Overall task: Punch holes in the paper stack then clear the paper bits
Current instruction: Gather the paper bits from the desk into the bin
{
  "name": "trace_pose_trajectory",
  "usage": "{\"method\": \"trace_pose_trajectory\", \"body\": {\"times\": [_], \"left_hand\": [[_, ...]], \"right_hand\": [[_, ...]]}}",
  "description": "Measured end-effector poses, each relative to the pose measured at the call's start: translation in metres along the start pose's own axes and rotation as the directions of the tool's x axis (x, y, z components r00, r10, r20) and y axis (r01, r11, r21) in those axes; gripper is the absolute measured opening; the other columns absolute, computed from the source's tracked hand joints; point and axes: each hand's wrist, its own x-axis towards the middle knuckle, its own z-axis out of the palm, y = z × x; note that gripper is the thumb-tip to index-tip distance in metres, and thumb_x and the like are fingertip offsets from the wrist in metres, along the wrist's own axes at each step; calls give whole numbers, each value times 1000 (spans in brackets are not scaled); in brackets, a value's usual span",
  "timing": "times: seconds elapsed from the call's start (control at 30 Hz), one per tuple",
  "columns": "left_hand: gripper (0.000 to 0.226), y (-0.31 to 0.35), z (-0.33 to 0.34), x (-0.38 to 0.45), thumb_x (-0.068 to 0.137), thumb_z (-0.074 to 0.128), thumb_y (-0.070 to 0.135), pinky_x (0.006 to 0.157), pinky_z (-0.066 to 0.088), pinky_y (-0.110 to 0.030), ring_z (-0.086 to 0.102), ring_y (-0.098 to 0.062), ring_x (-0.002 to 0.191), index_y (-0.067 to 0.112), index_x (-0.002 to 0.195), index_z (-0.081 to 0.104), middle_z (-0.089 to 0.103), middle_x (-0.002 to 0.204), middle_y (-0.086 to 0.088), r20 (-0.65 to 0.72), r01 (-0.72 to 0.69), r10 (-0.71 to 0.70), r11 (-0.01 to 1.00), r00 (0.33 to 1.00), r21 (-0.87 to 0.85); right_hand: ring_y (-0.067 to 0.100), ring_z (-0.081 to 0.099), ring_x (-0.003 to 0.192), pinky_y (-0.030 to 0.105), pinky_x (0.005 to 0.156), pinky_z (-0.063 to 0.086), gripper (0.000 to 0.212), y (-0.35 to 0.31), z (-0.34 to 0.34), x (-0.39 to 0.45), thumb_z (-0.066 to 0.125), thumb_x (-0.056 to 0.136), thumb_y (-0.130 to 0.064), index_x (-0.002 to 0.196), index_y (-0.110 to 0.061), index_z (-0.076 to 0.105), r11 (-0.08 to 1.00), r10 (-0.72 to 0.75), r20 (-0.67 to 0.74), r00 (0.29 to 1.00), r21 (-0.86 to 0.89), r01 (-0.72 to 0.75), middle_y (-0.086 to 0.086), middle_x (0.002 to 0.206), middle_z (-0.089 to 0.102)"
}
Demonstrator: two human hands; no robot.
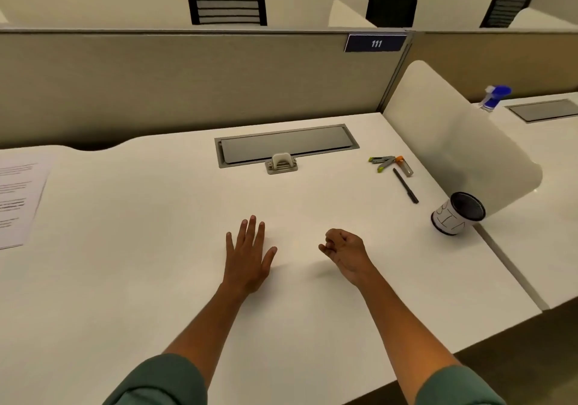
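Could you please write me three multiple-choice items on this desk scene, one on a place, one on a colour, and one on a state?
1. Where does the beige two-hole punch sit?
A. at the front edge of the grey cable hatch
B. on the printed paper stack
C. inside the black mesh pen cup

2. What colour is the spray bottle's head?
A. red
B. blue
C. green

3. How is the left hand?
A. gripping the black pen
B. curled into a fist
C. flat on the white desk, fingers straight

Answers: 1 A, the punch stands against the hatch frame, far from the paper. 2 B, the trigger head is plainly blue. 3 C, the palm lies down with fingers spread, holding nothing.
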Motion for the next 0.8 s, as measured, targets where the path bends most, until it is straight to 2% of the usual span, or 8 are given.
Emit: {"method": "trace_pose_trajectory", "body": {"times": [0.17, 0.37, 0.6, 0.8], "left_hand": [[68, 48, -3, 31, 101, 19, 54, 120, -10, -49, -18, -20, 150, 21, 156, -3, -19, 162, -1, -2, -88, 88, 996, 996, 14], [68, 119, 0, 65, 101, 20, 54, 121, -6, -50, -16, -21, 150, 20, 156, 0, -16, 163, -2, -13, -199, 199, 980, 980, 2], [79, 198, 10, 96, 90, -3, 63, 121, -3, -51, -14, -22, 151, 19, 156, 1, -13, 163, -3, -27, -320, 321, 947, 947, 27], [69, 253, 24, 119, 99, 16, 56, 122, -3, -51, -14, -21, 151, 19, 156, 1, -14, 163, -1, -14, -349, 349, 937, 937, 16]], "right_hand": [[13, 48, 56, 28, 69, 58, 18, -30, -26, 4, 61, 89, -1, 72, -4, 62, 994, -41, -31, 999, 105, 44, 3, 62, 49], [11, 48, 53, 26, 68, 58, 20, -72, -82, 12, 61, 89, -1, 70, -5, 61, 973, -99, -100, 990, 201, 117, 2, 59, 48], [10, 47, 53, 26, 67, 58, 22, -123, -167, 24, 59, 92, -1, 70, -5, 58, 933, -158, -237, 959, 282, 223, 2, 59, 48], [16, 49, 59, 27, 66, 56, 23, -165, -236, 43, 58, 90, 1, 67, -5, 57, 942, -210, -397, 893, 161, 293, 7, 61, 48]]}}
